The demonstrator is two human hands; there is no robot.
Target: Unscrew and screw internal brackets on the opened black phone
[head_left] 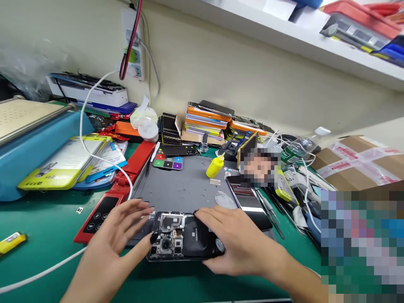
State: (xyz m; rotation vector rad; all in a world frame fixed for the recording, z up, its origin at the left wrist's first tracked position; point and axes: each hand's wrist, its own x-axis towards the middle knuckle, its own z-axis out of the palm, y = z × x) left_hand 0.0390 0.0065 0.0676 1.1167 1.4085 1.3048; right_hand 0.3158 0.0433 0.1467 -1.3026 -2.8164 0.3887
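Observation:
A smartphone (198, 237) with its back cover off lies sideways near the front of the grey work mat (176, 187). Its camera modules and metal brackets are exposed at the left end, and a black panel covers the right part. My right hand (235, 240) grips the phone's right end, thumb at the near edge and fingers over the far edge. My left hand (118, 244) is at the left end, its fingers apart and raised. The left thumb tip is beside the cameras; I cannot tell whether it touches the phone.
A red device (105, 210) and a white cable (83, 122) are on the left. A yellow bottle (215, 167), another phone (248, 200) and tweezers (269, 210) are beyond and right. Stacked boxes (206, 122) line the wall; a carton (362, 162) stands far right.

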